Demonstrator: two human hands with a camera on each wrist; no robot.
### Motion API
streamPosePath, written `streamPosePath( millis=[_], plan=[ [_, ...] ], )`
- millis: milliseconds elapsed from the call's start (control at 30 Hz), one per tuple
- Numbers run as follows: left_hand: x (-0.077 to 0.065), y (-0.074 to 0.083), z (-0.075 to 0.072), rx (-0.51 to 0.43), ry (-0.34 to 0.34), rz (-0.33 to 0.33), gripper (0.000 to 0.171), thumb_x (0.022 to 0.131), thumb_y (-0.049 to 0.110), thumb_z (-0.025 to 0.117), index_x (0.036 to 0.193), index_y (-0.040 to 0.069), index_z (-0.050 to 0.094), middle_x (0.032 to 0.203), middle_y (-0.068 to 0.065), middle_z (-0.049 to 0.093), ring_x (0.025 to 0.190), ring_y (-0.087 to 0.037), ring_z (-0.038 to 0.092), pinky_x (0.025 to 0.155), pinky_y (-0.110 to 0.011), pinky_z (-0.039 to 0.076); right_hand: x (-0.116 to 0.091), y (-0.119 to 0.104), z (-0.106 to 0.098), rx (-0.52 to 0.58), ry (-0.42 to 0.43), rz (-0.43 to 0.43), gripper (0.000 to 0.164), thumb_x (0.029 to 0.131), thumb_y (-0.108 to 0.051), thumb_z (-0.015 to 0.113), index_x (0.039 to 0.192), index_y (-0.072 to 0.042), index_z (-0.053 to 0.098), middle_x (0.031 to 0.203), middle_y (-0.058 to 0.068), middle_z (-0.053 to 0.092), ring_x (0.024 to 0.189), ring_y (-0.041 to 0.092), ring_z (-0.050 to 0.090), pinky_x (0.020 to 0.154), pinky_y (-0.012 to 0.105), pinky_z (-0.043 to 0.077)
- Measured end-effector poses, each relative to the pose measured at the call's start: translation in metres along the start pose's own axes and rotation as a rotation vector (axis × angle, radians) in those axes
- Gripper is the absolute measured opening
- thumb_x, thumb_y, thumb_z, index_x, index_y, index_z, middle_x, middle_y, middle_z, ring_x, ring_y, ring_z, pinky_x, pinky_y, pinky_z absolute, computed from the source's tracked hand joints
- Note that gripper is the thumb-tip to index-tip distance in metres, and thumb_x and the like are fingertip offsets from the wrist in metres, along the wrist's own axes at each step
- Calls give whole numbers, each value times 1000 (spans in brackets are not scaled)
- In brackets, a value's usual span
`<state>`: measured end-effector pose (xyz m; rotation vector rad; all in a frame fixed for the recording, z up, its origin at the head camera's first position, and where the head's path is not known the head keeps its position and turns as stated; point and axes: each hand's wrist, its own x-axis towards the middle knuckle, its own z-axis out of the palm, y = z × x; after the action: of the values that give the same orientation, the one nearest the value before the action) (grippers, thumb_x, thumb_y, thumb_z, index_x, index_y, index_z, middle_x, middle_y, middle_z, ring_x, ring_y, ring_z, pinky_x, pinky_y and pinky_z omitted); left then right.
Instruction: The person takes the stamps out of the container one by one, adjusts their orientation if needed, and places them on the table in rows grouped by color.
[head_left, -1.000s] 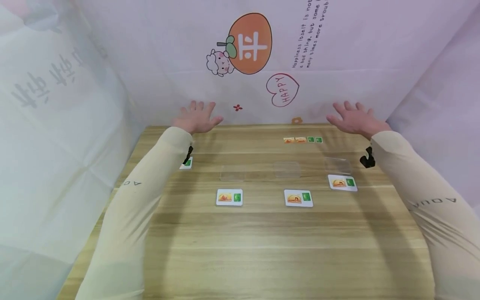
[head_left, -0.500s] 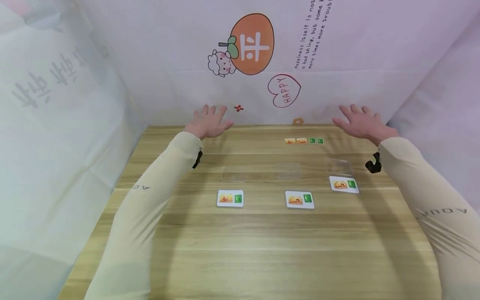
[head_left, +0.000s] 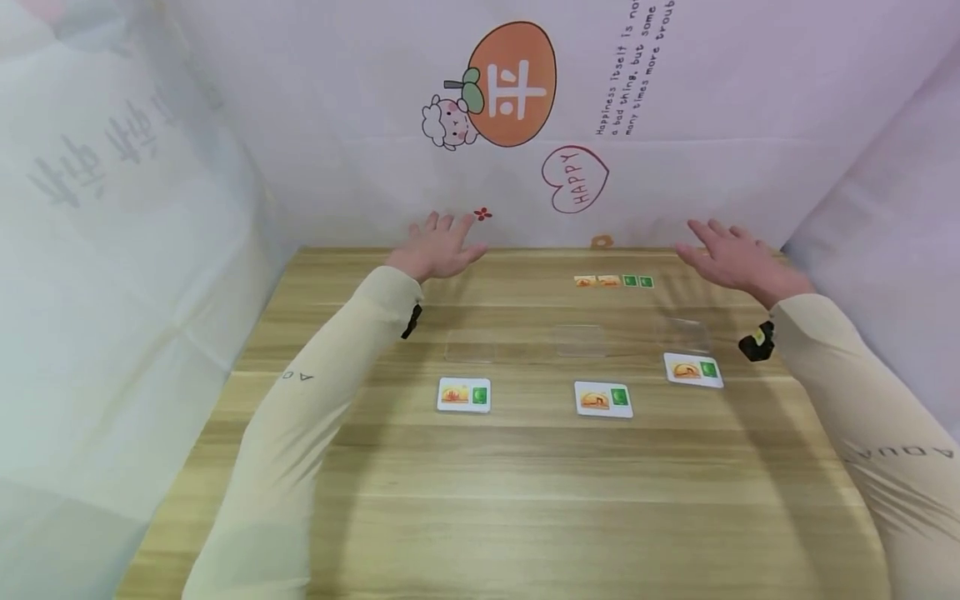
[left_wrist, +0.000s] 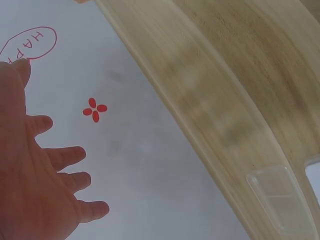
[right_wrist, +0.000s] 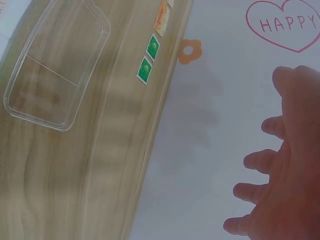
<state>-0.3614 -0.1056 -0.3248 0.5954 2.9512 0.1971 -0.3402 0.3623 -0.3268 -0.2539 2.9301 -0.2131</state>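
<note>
My left hand [head_left: 438,248] hovers over the table's far edge at centre-left, fingers spread and holding nothing. My right hand [head_left: 738,260] is held likewise over the far right, its palm empty. Between them, near the back edge, lies a short row of small stickers: two orange picture stickers [head_left: 597,282] and two green stickers [head_left: 638,282]. Closer in are three white cards, a left card [head_left: 464,395], a middle card [head_left: 603,400] and a right card [head_left: 693,370], each bearing an orange picture and a green sticker. Clear plastic pieces [head_left: 580,341] lie behind the cards.
The wooden table [head_left: 525,517] is bounded by a white printed sheet [head_left: 360,167] at the back and on both sides. In the right wrist view, one clear plastic piece [right_wrist: 37,119] shows a raised rim and a dividing line. Black wrist straps [head_left: 757,342] sit at the cuffs.
Both hands have drifted right and slightly nearer, still spread and empty. A card beside the left wrist, partly visible one second ago, is now hidden by that arm. The other cards and stickers stay put.
</note>
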Motion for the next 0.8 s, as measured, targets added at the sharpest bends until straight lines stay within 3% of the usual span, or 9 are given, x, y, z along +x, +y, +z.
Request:
streamPosePath(
  millis=[500,800],
  plan=[
    [11,28,16,-43,-31,43,74,99,65,29,158,23,11,163,-16,17,151,-42,9,115,-69,9,-10,7,15,7,25,-11,82,100,-62,17,157,-6,0,156,37,3,136,66,6,104,79,6],
    [15,49,24,-84,-32,94,73,99,63,29,158,23,13,163,-14,19,151,-40,13,116,-66,13,-20,15,24,39,37,-53,80,103,-57,22,155,2,7,156,38,9,138,63,10,108,74,9]
  ],
)
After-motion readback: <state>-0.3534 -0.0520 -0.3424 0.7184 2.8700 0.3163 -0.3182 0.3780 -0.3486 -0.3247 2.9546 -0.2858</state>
